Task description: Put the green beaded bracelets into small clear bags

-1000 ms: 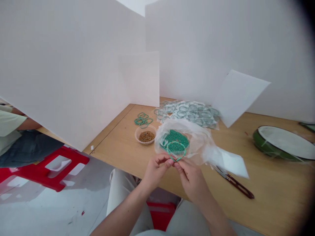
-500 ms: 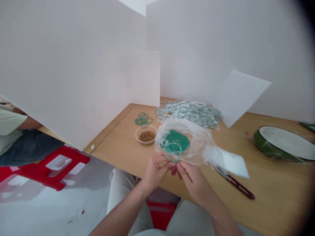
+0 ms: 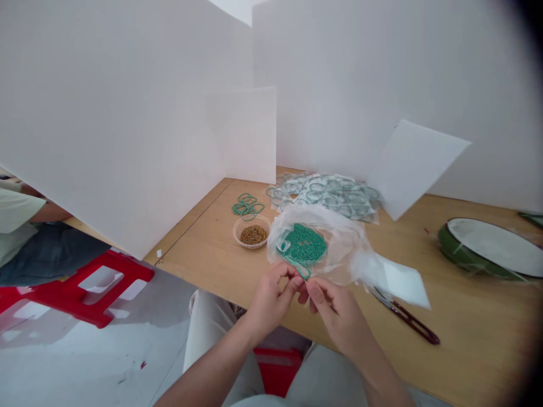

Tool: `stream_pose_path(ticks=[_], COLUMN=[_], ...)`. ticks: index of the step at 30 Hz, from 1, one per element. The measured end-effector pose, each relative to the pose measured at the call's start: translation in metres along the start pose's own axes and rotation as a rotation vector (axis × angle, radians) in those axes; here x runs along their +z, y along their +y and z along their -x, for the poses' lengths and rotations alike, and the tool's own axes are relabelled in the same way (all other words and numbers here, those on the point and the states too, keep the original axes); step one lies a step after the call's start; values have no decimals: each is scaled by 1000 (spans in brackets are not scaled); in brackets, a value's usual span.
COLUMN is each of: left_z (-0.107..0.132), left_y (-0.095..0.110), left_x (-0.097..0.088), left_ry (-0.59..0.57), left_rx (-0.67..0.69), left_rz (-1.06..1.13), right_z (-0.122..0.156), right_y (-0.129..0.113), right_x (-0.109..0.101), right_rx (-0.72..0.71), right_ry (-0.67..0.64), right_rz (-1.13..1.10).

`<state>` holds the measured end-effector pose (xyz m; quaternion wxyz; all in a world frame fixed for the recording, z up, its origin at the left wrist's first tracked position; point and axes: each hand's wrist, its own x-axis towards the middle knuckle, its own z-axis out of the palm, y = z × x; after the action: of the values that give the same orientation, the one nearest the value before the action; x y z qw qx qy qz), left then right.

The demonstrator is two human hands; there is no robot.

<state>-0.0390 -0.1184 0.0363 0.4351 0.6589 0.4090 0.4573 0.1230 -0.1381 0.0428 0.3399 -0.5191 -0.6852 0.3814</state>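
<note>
My left hand [image 3: 271,297] and my right hand [image 3: 328,308] meet at the wooden table's near edge. Both pinch a loop of small green beads [image 3: 292,261], which rises from my fingertips toward the bag. Just behind it lies a clear plastic bag [image 3: 339,240] holding a heap of loose green beads [image 3: 306,242]. A small clear cup of brown beads [image 3: 253,233] sits to the left of the bag.
Finished green bead loops [image 3: 246,206] lie behind the cup. Bagged bracelets [image 3: 328,195] are piled at the back. Dark-handled snips [image 3: 405,317] lie right of my hands. A green-rimmed round lid [image 3: 487,249] sits far right. White boards [image 3: 127,113] wall the desk. Another person's arm [image 3: 25,212] and a red stool [image 3: 95,282] are at left.
The bead loop has turned from a wide open ring to a narrow, edge-on shape. My hands have dropped slightly toward me and stay pinched together.
</note>
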Motion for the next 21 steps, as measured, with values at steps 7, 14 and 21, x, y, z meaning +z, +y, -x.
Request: stream_pose_path(ticks=[7,14,21], left_z=[2,6,9], left_y=[3,-7,-13], left_x=[-2,3,10], left_ry=[-69,-183,-52], left_rx=[0,-282,-265], left_rz=[54,812,606], right_z=[0,-2,-1], right_y=[-3,1,1], right_x=[5,10,14], right_rx=[-103,-257,-233], right_ry=[85,338,371], right_rz=[189,409,455])
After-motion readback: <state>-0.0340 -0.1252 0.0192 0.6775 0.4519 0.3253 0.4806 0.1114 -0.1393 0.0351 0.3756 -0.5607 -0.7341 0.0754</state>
